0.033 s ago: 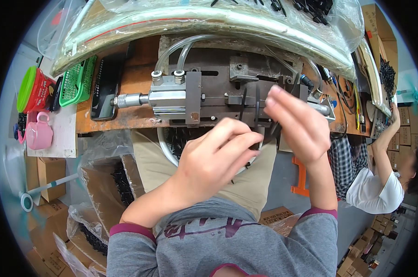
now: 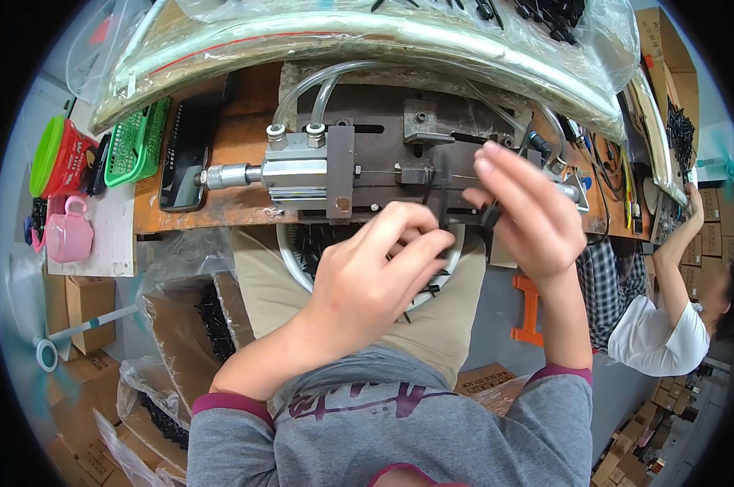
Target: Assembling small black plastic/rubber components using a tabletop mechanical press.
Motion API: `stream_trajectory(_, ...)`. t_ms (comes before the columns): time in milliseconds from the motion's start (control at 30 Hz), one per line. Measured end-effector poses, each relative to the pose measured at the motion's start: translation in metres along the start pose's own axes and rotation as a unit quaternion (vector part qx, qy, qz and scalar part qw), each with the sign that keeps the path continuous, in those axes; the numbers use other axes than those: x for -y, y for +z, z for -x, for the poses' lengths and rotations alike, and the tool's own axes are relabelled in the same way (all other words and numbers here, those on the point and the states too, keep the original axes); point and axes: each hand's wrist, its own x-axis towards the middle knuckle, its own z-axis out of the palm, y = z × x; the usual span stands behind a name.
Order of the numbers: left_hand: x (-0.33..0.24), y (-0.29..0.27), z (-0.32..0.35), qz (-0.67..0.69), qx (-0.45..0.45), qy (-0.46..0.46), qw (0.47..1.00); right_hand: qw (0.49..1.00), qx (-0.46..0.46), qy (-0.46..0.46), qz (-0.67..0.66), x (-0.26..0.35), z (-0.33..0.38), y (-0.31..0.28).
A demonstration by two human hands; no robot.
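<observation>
My left hand is closed in a pinch on thin black plastic strips, which stick up past its fingertips and are smeared by motion. Opposite it, my right hand has its upper fingers stretched out, while a small black plastic part sits against its thumb and palm. Both hands are over the front edge of a metal clamping fixture with a steel cylinder at its left. Below them, a white-rimmed bowl of black parts rests between my legs, partly covered by my left hand.
Clear air hoses arch behind the fixture. Green baskets, a dark tray and a pink cup stand left. Cartons of black parts are lower left. Another person works at the right, beside an orange stool.
My right hand has shifted slightly, and its thumb has spread away from the fingers. My left fingertips have drawn in a little, and the strips above them have tilted.
</observation>
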Motion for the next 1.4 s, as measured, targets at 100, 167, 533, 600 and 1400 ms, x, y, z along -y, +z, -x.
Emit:
stream_trajectory(100, 0.01, 0.006, 0.004, -0.153, 0.022, 0.024, 0.988, 0.993, -0.003, 0.092, -0.067, 0.006, -0.003, -0.004)
stream_trajectory(167, 0.014, 0.014, 0.007, -0.21, 0.044, 0.038, 0.976, 0.988, -0.002, 0.121, -0.095, 0.011, -0.004, -0.004)
stream_trajectory(533, 0.005, -0.004, -0.018, -0.265, 0.16, 0.049, 0.95, 0.945, -0.007, 0.235, -0.229, 0.029, 0.013, -0.011)
stream_trajectory(600, 0.005, -0.016, -0.034, -0.221, 0.171, 0.059, 0.958, 0.932, -0.053, 0.269, -0.236, 0.037, 0.029, -0.004)
stream_trajectory(1400, 0.039, -0.086, -0.135, -0.236, -0.061, 0.2, 0.949, 0.957, 0.112, 0.231, -0.133, 0.016, -0.027, 0.009)
